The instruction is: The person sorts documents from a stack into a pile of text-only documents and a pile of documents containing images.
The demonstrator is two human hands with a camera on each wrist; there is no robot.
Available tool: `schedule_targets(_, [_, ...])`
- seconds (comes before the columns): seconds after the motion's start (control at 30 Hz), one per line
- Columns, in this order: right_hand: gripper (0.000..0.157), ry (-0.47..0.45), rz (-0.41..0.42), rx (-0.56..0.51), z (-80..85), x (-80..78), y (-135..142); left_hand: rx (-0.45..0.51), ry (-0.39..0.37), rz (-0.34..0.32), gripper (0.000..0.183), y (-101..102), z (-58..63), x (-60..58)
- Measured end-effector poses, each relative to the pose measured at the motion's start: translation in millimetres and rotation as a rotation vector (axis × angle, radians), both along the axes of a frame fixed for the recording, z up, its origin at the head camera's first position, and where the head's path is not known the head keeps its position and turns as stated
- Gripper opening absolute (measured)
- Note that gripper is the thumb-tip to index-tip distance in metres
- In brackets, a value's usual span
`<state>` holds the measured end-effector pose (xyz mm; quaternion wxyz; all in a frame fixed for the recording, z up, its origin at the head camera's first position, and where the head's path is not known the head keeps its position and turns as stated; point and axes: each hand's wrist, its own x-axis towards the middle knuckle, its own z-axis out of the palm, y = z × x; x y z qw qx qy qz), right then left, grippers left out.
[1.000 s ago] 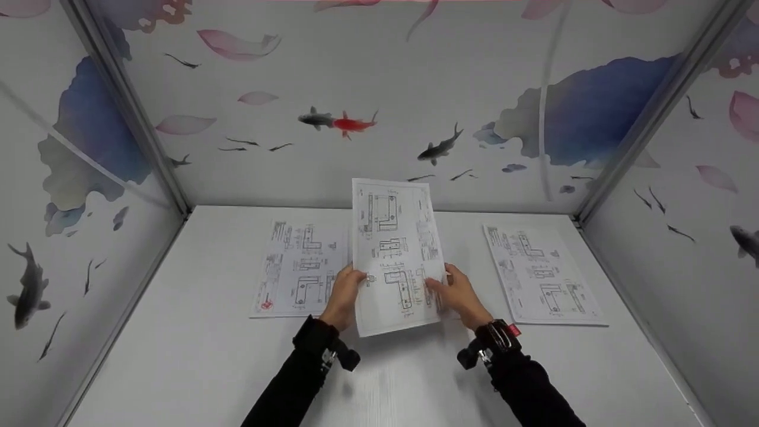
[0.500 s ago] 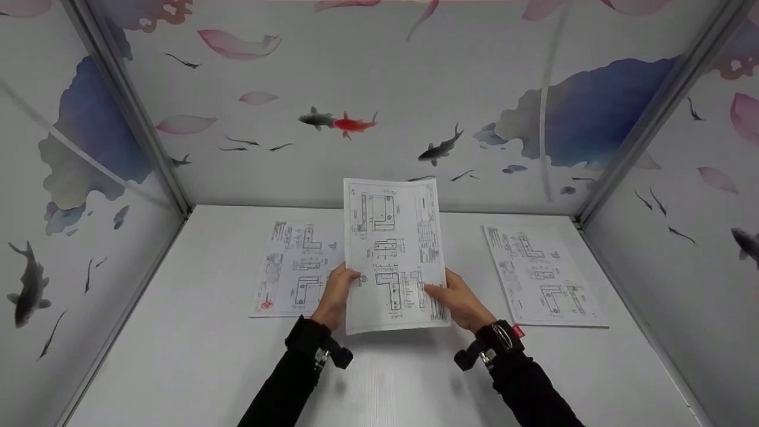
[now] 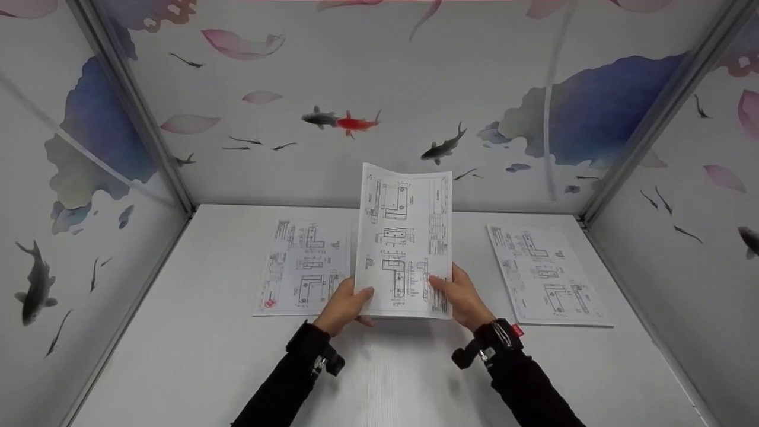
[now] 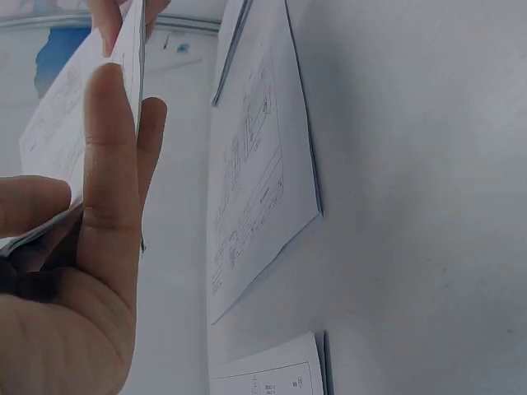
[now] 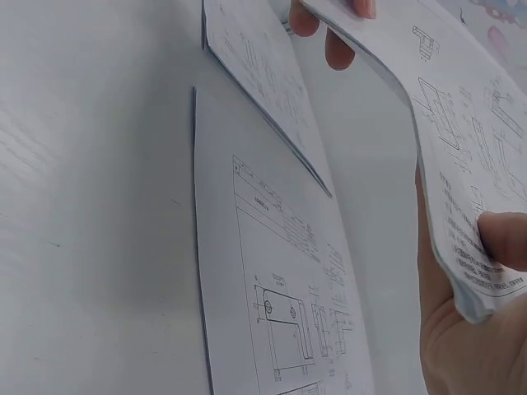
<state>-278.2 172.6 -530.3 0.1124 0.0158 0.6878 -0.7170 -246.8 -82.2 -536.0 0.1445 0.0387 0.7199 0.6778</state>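
Observation:
A thin stack of paper sheets (image 3: 406, 237) printed with technical drawings is held up over the middle of the table, between both hands. My left hand (image 3: 344, 305) grips its lower left edge, thumb on the printed face and fingers behind. At the lower right edge my right hand (image 3: 466, 299) pinches it, thumb in front. The right wrist view shows the held sheets (image 5: 436, 107) bowed, with several layers at the edge. Below them on the table lies another stack of drawings (image 4: 259, 156), hidden behind the held sheets in the head view.
To the left on the white table (image 3: 178, 362) lies a pile of drawings (image 3: 305, 267) with a red mark at its corner. A further pile (image 3: 548, 276) lies at the right. White panels with painted fish (image 3: 356, 123) enclose the back and sides.
The held sheets first shift left and turn squarer to the head camera, then move right and up. My left hand now grips nearer the bottom corner, with fingers showing below the edge.

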Motion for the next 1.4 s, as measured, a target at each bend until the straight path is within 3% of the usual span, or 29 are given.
schedule_targets(0.37, [0.045, 0.018, 0.094, -0.007, -1.9, 5.2, -7.0, -0.052, 0.012, 0.059, 0.043, -5.8, -6.1, -0.2])
schedule_targets(0.7, [0.047, 0.005, 0.183, -0.028, -5.3, 7.5, -22.8, -0.175, 0.068, 0.063, 0.043, -31.3, -11.1, 2.6])
schedule_targets(1.03, [0.045, -0.002, 0.239, 0.082, -8.5, 9.8, -42.3, -0.243, 0.118, 0.278, 0.036, -65.7, -15.6, 2.8])
schedule_targets(1.2, [0.043, 0.001, 0.22, 0.116, -6.3, 7.4, -58.9, -0.298, 0.148, 0.384, 0.032, -83.7, -17.1, 4.9])
schedule_targets(1.3, [0.041, -0.005, 0.224, 0.121, -6.6, 5.2, -68.0, -0.309, 0.134, 0.414, 0.032, -94.5, -17.1, 7.7])
schedule_targets(1.4, [0.04, -0.021, 0.243, 0.123, -9.6, 4.1, -74.3, -0.293, 0.085, 0.399, 0.033, -104.4, -16.4, 11.2])
